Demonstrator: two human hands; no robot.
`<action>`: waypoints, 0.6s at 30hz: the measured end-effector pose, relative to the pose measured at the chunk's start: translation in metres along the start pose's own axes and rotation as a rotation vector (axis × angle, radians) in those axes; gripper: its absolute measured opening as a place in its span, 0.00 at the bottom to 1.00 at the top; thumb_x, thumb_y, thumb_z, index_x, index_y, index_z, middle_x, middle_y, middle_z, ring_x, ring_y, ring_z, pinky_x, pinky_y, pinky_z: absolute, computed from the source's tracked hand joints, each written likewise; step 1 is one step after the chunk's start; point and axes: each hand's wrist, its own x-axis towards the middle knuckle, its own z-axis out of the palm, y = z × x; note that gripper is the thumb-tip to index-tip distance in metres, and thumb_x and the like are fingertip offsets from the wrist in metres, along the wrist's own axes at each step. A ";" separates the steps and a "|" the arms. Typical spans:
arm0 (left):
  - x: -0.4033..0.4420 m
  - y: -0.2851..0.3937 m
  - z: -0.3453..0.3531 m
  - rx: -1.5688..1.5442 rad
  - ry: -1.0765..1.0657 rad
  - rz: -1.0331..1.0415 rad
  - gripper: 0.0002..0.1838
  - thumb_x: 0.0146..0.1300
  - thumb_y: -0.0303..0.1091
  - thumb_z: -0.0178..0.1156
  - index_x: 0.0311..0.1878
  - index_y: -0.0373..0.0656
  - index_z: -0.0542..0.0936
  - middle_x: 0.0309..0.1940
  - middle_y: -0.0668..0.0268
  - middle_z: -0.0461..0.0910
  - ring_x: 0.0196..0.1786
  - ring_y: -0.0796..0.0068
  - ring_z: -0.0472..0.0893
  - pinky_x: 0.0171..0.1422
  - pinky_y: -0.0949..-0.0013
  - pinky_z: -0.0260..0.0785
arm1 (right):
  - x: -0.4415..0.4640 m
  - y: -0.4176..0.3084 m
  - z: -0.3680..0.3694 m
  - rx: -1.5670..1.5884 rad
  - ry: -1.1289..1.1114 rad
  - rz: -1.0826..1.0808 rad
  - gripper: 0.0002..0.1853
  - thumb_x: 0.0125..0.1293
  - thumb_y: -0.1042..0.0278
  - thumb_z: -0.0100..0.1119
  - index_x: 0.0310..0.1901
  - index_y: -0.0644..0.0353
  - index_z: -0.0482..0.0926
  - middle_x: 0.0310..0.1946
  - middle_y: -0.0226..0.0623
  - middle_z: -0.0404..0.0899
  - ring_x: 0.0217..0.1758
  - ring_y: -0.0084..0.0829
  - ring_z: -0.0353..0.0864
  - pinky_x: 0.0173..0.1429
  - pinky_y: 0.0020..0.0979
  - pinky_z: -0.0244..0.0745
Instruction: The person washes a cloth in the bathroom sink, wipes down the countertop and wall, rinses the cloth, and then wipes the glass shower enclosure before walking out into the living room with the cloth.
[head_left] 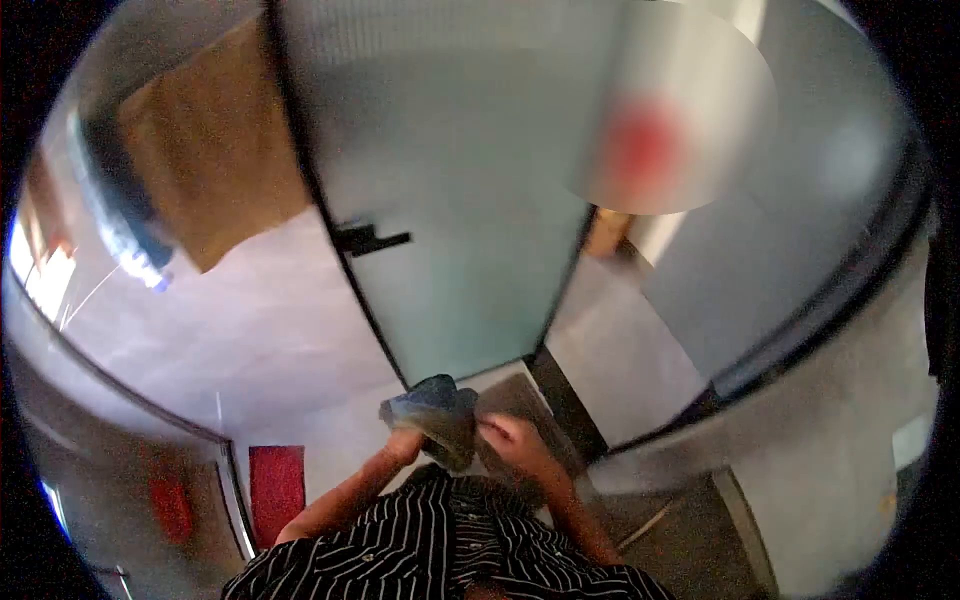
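Note:
A bunched cloth [440, 412], dark blue-grey on top and olive-brown lower down, is held up in front of my body. It looks like a crumpled garment, but its exact kind is unclear. My left hand [406, 443] is closed on its lower left side, with the fingers partly hidden by the folds. At the right edge of the fabric, my right hand [508, 436] is closed, its fingertips pinching the border; blur softens this contact.
A frosted glass door [460, 200] with a black handle [370, 238] stands ahead. To the left hang a brown towel [225, 140] and blue fabric [125, 190]. A red mat [276, 490] lies on the floor at lower left. A brown mat [520, 405] lies near the doorway.

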 end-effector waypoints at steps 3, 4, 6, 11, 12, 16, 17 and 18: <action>0.047 0.075 -0.016 0.286 -0.212 0.174 0.20 0.59 0.41 0.58 0.52 0.43 0.72 0.52 0.60 0.73 0.55 0.63 0.71 0.57 0.63 0.64 | -0.010 0.010 -0.019 0.192 0.188 0.057 0.16 0.65 0.61 0.54 0.47 0.66 0.76 0.33 0.39 0.79 0.34 0.27 0.76 0.40 0.31 0.71; 0.060 0.082 -0.010 0.304 -0.246 0.245 0.21 0.58 0.41 0.59 0.52 0.43 0.72 0.52 0.61 0.73 0.56 0.63 0.70 0.58 0.63 0.63 | -0.010 0.006 -0.033 0.105 0.106 0.104 0.15 0.65 0.61 0.55 0.44 0.67 0.75 0.33 0.36 0.77 0.34 0.24 0.75 0.38 0.29 0.71; 0.076 0.018 0.040 0.020 -0.132 0.583 0.24 0.60 0.41 0.59 0.59 0.45 0.71 0.57 0.62 0.71 0.60 0.62 0.68 0.64 0.63 0.61 | -0.010 0.035 -0.033 0.073 0.296 0.053 0.15 0.64 0.62 0.56 0.43 0.66 0.75 0.33 0.34 0.77 0.33 0.23 0.74 0.37 0.29 0.70; 0.148 -0.003 0.086 -0.104 -0.337 0.580 0.24 0.57 0.39 0.60 0.57 0.44 0.72 0.56 0.59 0.72 0.58 0.58 0.71 0.62 0.60 0.63 | -0.002 0.090 -0.071 0.171 0.402 0.151 0.15 0.63 0.61 0.57 0.44 0.64 0.74 0.31 0.31 0.76 0.32 0.21 0.73 0.35 0.27 0.69; 0.168 -0.007 0.092 -0.099 -0.333 0.606 0.24 0.56 0.38 0.60 0.57 0.44 0.72 0.55 0.59 0.73 0.57 0.58 0.72 0.61 0.60 0.64 | 0.005 0.087 -0.082 0.199 0.390 0.140 0.14 0.63 0.62 0.58 0.43 0.64 0.74 0.31 0.30 0.76 0.32 0.20 0.72 0.35 0.27 0.69; 0.242 -0.022 0.114 -0.189 -0.376 0.581 0.24 0.55 0.39 0.61 0.55 0.44 0.73 0.52 0.58 0.75 0.54 0.59 0.73 0.58 0.60 0.65 | 0.041 0.105 -0.138 0.172 0.474 0.136 0.13 0.61 0.62 0.60 0.40 0.63 0.75 0.30 0.30 0.73 0.30 0.19 0.70 0.34 0.25 0.67; 0.262 -0.011 0.109 -0.245 -0.402 0.539 0.23 0.55 0.39 0.61 0.55 0.44 0.73 0.52 0.58 0.75 0.53 0.60 0.73 0.58 0.60 0.65 | 0.053 0.111 -0.152 0.092 0.511 0.131 0.13 0.61 0.62 0.60 0.39 0.63 0.75 0.31 0.30 0.73 0.30 0.20 0.70 0.34 0.25 0.67; 0.276 0.000 0.101 -0.390 -0.412 0.520 0.24 0.58 0.40 0.61 0.57 0.43 0.71 0.54 0.56 0.72 0.56 0.59 0.71 0.60 0.60 0.62 | 0.067 0.119 -0.166 0.008 0.547 0.123 0.13 0.60 0.62 0.61 0.39 0.63 0.75 0.31 0.30 0.73 0.30 0.20 0.70 0.35 0.25 0.67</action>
